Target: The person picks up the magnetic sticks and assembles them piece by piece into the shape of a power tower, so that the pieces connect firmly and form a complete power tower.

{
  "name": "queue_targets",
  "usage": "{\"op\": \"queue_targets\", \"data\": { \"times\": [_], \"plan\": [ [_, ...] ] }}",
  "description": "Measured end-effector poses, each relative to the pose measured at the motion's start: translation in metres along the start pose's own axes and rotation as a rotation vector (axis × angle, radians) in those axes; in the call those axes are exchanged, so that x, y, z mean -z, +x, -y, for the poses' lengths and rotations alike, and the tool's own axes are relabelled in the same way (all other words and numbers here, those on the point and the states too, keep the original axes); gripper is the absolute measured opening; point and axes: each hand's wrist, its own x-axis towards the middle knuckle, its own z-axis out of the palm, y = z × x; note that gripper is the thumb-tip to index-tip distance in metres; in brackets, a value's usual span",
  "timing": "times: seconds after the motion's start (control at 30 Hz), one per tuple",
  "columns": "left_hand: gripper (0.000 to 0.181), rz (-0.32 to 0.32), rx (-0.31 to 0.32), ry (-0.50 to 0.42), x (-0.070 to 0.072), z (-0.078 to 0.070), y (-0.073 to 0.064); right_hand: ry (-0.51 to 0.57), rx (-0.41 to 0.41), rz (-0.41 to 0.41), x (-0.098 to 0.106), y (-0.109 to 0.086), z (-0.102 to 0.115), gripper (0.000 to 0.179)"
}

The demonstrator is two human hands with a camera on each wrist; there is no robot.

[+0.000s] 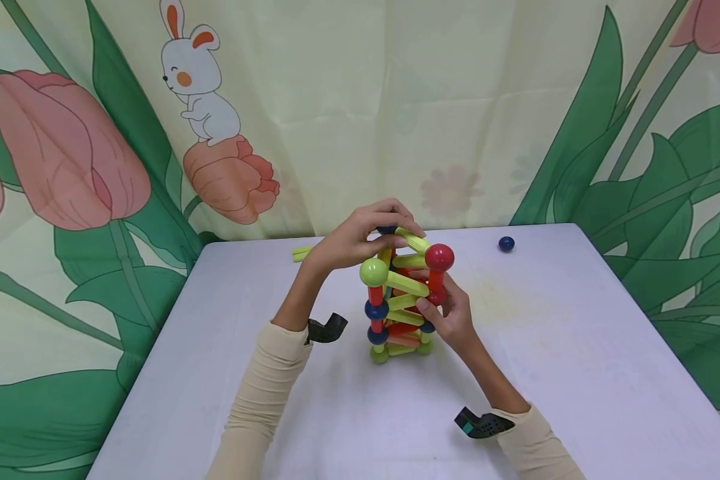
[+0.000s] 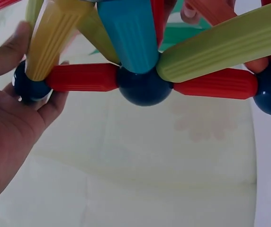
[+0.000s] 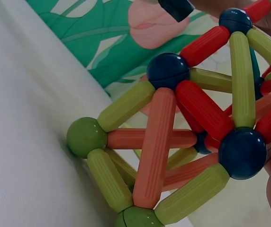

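A tower of magnetic sticks and balls (image 1: 408, 285) stands upright on the table, with sticks in red, yellow-green, orange and blue. At its top back corner, my left hand (image 1: 363, 233) holds a dark blue ball (image 2: 31, 87), fingers and thumb around it. The right hand (image 1: 453, 320) grips the tower's right side, thumb in front, beside a red ball (image 1: 437, 295). Above that hand sits another red ball (image 1: 440, 257); a green ball (image 1: 374, 273) tops the front left corner. Green balls (image 3: 86, 137) form the base. Part of the right fingers is hidden behind the sticks.
A loose dark blue ball (image 1: 506, 244) lies at the back right of the white table (image 1: 546, 333). Yellow-green sticks (image 1: 301, 253) lie at the back left, partly behind the left arm. A curtain printed with tulips and a rabbit (image 1: 207, 100) hangs behind the table.
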Motion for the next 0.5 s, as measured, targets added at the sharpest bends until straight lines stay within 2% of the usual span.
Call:
{"op": "queue_targets", "data": {
  "times": [0.17, 0.23, 0.4, 0.5],
  "plan": [
    [0.025, -0.099, 0.04, -0.128, 0.001, 0.01, -0.007, -0.014, -0.01, 0.002, 0.0, 0.0, 0.0, 0.044],
    [0.027, -0.127, 0.055, -0.147, 0.001, 0.014, -0.012, -0.013, -0.007, 0.003, 0.0, -0.001, 0.0, 0.044],
    [0.047, -0.145, 0.074, -0.12, 0.003, 0.021, -0.019, -0.018, 0.013, 0.0, 0.001, -0.002, 0.0, 0.044],
    [0.046, -0.216, 0.156, -0.111, 0.009, 0.033, -0.026, -0.022, 0.013, 0.003, 0.001, 0.0, 0.0, 0.044]
  ]
}}
